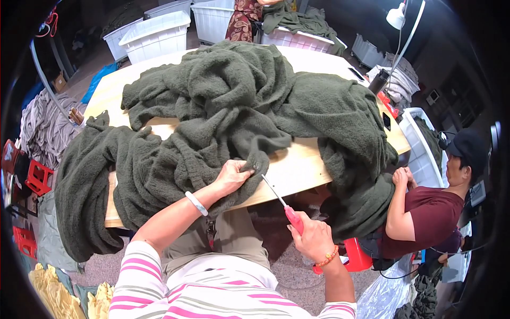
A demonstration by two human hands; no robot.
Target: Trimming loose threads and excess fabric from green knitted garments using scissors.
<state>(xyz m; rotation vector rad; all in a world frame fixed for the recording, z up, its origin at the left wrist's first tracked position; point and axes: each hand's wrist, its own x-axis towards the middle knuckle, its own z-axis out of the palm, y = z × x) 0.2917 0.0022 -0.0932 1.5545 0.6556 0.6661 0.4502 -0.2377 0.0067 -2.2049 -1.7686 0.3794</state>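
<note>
A large heap of dark green knitted fabric (234, 80) covers most of the pale wooden table (297, 165) in front of me. My left hand (231, 177), with a pale bangle on its wrist, pinches a fold of this fabric at the table's near edge. In my right hand (313, 239) is a pink-handled tool (294, 219) with a thin metal shaft. Its tip is close to the pinched fold; whether it touches the knit, I cannot tell. What shape the tip has is too small to make out.
At the right, a co-worker (435, 212) in a maroon top holds fabric at the table's side. White bins (159, 34) stand behind the table, near another person (241, 21). A lamp (396, 16) rises at the back right. A red stool (357, 256) is below.
</note>
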